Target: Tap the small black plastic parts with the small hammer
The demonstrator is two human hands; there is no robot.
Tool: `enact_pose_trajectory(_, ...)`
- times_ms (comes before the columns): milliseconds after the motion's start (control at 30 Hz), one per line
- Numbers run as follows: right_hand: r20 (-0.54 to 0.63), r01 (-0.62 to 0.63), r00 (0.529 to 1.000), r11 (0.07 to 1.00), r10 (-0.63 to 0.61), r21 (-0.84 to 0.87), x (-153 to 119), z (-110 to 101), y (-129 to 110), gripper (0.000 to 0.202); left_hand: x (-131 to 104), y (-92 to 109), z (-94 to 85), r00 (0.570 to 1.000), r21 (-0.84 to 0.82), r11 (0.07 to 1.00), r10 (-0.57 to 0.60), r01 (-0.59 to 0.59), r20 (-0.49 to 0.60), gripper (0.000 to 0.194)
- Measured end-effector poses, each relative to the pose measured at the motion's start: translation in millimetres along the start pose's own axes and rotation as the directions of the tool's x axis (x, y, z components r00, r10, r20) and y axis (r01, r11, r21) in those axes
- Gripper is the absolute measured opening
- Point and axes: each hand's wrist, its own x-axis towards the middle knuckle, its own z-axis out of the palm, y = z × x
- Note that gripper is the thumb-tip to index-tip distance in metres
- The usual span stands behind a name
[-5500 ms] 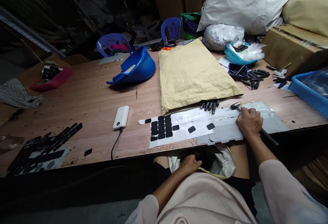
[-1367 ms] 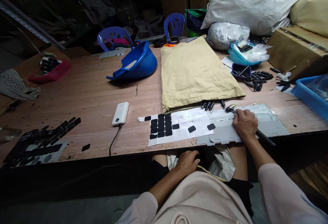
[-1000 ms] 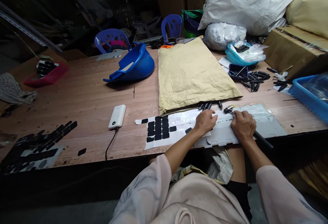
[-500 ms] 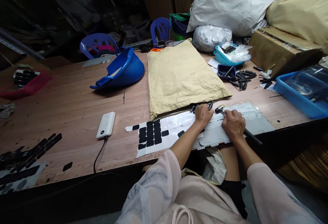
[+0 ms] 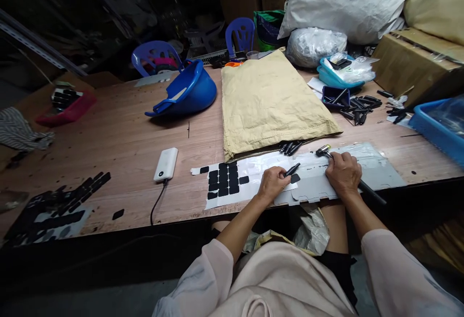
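My left grip (image 5: pixel 272 184) is pinched on one end of a slim black piece (image 5: pixel 293 169), and my right grip (image 5: pixel 343 174) is wrapped around the hammer (image 5: pixel 323 151), close behind its head. To handle the pair well, I'd say a firm but light pinch suits the piece best, since something so slender could roll or twist between my fingertips. I should leave its far end uncovered and have my left fingers clear of the hammer head, which lies just beyond my right grip on the side toward the left one. Holding the handle this near the head ought to favour short, controlled movement over force. The piece sticks out past my left fingertips, slanting away from me and to the right, above the grey board (image 5: pixel 377 172); whether it touches the board I cannot tell. It looks dark and pen-like, narrowing toward the far end, with a faint shine along its side. Similar black pieces (image 5: pixel 289 147) lie beyond my left grip, along the paper bag's (image 5: pixel 275 104) near edge.
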Motion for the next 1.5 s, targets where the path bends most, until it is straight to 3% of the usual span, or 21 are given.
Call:
enact_pose_trajectory(133, 0.007, -0.009, 1.0, 1.0, 0.009, -0.005, 0.5, 0.0, -0.5, 0.028, -3.4, -7.3, 1.1, 1.0, -0.032, 0.999, 0.019, -0.019, -0.014, 0.013)
enact_pose_trajectory(367, 0.008, -0.002, 1.0, 1.0, 0.002, -0.019, 0.5, -2.1, -1.2, 0.029, -0.5, -2.6, -0.4, 0.999, 0.024, 0.999, 0.036, -0.036, 0.01, 0.016)
enact_pose_trajectory(600, 0.011, -0.001, 1.0, 1.0, 0.001, -0.019, 0.9, -1.7, -1.3, 0.028, 0.4, -5.8, -13.0, 0.997, -0.002, 0.999, -0.048, 0.048, 0.066, 0.018)
enact_pose_trajectory(900, 0.017, -0.013, 1.0, 1.0, 0.013, -0.006, 0.3, -1.9, -1.8, 0.028, -5.5, -17.8, -16.4, 1.0, 0.048, 0.999, 0.006, -0.007, 0.017, 0.016)
enact_pose_trajectory(1133, 0.012, -0.051, 0.999, 0.998, 0.051, 0.034, 1.7, -3.8, -1.7, 0.031, -4.8, -12.8, -14.9, 1.0, 0.047, 0.999, -0.021, 0.022, -0.02, 0.011)
enact_pose_trajectory(1267, 0.041, -0.104, 0.994, 0.988, 0.1, 0.111, 1.0, -9.9, -2.1, 0.03, -5.2, -9.9, -22.8, 0.997, 0.081, 0.994, -0.078, 0.079, -0.021, 0.016)
enact_pose_trajectory(1333, -0.002, -0.102, 0.995, 0.976, 0.104, 0.195, -5.9, -16.1, -10.2, 0.03, -5.1, -11.3, -26.2, 0.996, 0.087, 0.992, -0.088, 0.088, -0.005, 0.017)
enact_pose_trajectory(1500, -0.157, 0.124, 0.987, 0.828, -0.044, 0.547, -40.4, -35.3, -58.6, 0.033, -4.3, -13.6, -27.5, 0.987, 0.059, 0.985, -0.161, 0.16, 0.026, 0.019)
